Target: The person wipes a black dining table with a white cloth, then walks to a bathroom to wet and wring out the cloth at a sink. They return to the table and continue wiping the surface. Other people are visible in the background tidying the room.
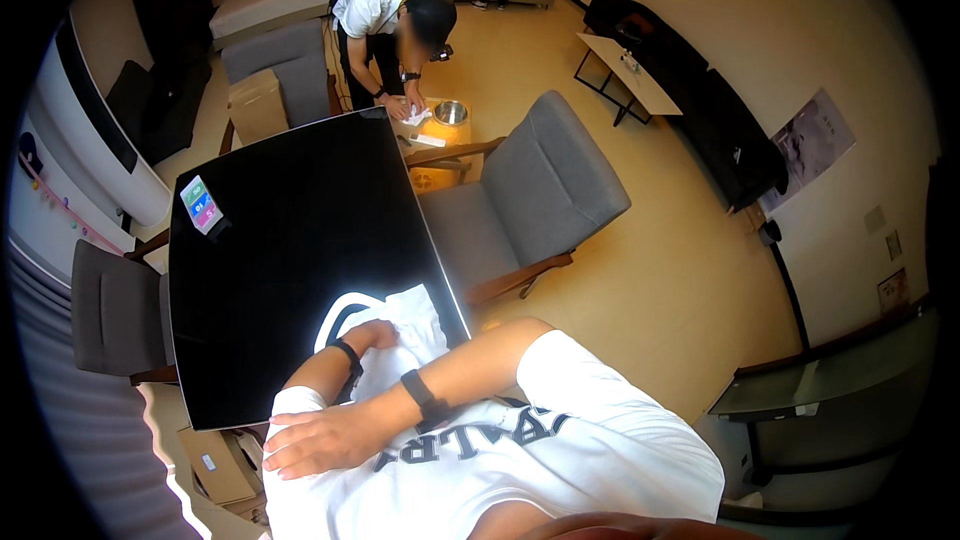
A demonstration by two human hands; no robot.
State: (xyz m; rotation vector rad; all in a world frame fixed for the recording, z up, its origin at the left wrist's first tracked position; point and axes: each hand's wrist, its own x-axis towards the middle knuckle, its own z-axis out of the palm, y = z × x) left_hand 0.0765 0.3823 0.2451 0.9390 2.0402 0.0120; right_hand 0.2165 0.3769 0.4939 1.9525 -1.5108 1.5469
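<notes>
My right forearm crosses my chest, and my right hand (335, 438) lies on my white left sleeve (292, 485). Its fingers are stretched out and slightly apart, holding nothing that shows. My left hand (376, 334) rests at the near edge of the black table against a white cloth (412, 325). Its fingers are mostly hidden, so I cannot tell whether they grip the cloth. A white curved band (330, 318) arcs beside the cloth. Both wrists wear dark bands.
The glossy black table (300, 220) carries a small colourful stand card (202, 206). Grey chairs (555, 175) flank it. Beyond, a person (375, 10) bends over a low stool with a white cloth and a metal bowl (450, 113). A black sofa (690, 110) lines the right wall.
</notes>
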